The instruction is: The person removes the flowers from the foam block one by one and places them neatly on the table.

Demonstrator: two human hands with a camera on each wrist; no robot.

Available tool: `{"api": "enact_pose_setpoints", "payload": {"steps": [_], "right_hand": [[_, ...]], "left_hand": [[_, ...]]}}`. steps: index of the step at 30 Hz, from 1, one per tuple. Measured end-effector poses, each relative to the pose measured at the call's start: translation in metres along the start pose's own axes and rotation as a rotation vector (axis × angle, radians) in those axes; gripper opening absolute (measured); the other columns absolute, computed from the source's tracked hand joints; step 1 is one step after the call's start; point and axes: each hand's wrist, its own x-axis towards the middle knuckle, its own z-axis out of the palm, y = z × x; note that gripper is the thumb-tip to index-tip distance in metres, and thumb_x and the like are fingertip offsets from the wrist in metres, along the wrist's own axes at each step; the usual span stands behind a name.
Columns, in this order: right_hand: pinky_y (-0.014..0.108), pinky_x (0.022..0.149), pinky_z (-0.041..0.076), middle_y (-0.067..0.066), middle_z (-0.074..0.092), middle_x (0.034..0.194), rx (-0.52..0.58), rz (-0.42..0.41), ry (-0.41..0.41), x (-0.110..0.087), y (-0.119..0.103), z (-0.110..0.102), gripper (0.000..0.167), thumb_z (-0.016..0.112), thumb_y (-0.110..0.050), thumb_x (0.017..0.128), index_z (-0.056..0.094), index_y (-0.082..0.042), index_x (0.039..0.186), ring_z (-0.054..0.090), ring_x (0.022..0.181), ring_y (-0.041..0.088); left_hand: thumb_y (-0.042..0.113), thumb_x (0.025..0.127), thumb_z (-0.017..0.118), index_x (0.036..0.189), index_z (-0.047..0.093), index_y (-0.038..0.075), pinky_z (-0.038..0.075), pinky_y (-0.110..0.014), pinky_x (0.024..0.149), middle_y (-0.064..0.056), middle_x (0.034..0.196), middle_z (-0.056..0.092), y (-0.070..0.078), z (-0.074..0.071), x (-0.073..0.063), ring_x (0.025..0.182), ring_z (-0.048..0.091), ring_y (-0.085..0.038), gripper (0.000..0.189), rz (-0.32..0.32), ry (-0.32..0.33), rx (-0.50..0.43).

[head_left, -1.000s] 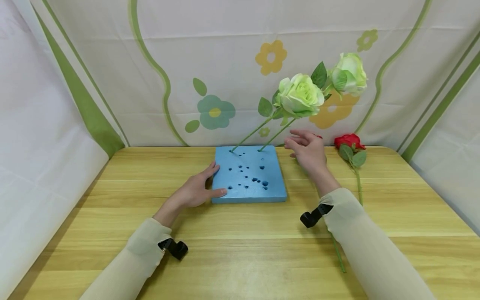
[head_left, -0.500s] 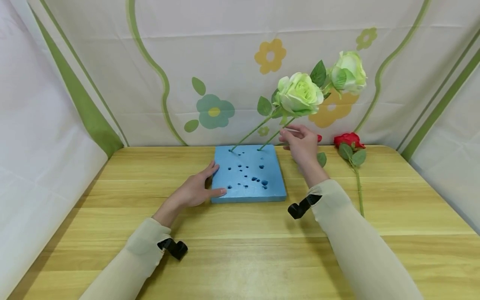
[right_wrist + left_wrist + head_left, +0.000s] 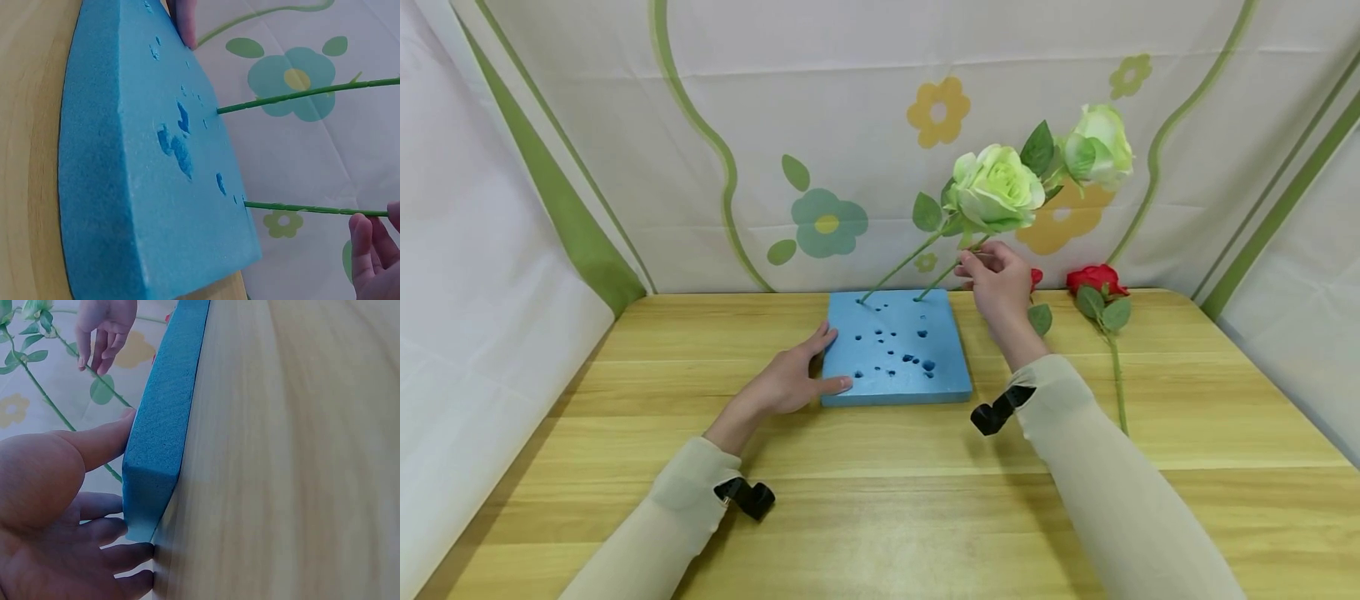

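A light blue foam block [image 3: 895,383] with several holes lies on the table. Two pale green roses lean to the right from holes along its back edge: a front bloom [image 3: 996,190] and a farther bloom [image 3: 1099,148]. My right hand [image 3: 1003,292] pinches the right-hand stem [image 3: 300,208] between thumb and fingers, partway up from the foam. The left-hand stem [image 3: 281,98] stands untouched. At the block's left side, my left hand [image 3: 790,382] rests with spread fingers; the thumb lies on the top near the front corner, the other fingers against the side.
A red rose [image 3: 1097,282] lies on the table at the right, its stem running toward the front. Another red bloom [image 3: 1036,277] shows partly behind my right hand, with a leaf [image 3: 1040,319]. A printed curtain [image 3: 850,108] hangs behind the wooden table [image 3: 850,517].
My right hand has moved left and slightly up from beside the stem, and now pinches it. The left hand and the foam block have stayed in place.
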Motion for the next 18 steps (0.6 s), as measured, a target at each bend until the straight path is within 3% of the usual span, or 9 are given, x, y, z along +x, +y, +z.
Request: {"api": "enact_pose_setpoints", "payload": {"steps": [10, 18], "right_hand": [[0.044, 0.080, 0.059, 0.015, 0.073, 0.105, 0.042, -0.023, -0.002, -0.0003, 0.0016, -0.0011, 0.019, 0.068, -0.015, 0.100, 0.068, 0.001, 0.111, 0.071, 0.094, 0.033], [0.037, 0.076, 0.060, 0.017, 0.072, 0.110, 0.066, -0.031, 0.001, 0.0010, -0.0001, -0.0033, 0.019, 0.066, -0.016, 0.102, 0.069, -0.001, 0.112, 0.070, 0.099, 0.036]], "left_hand": [[0.042, 0.096, 0.071, 0.164, 0.020, 0.013, 0.022, -0.054, 0.118, -0.001, 0.170, 0.006, 0.0006, 0.0010, 0.0006, 0.152, 0.011, -0.033, 0.090, 0.011, 0.004, 0.021], [0.043, 0.096, 0.071, 0.164, 0.020, 0.013, 0.022, -0.054, 0.118, -0.001, 0.170, 0.005, 0.0005, 0.0011, 0.0008, 0.152, 0.012, -0.033, 0.090, 0.007, 0.001, 0.031]]}}
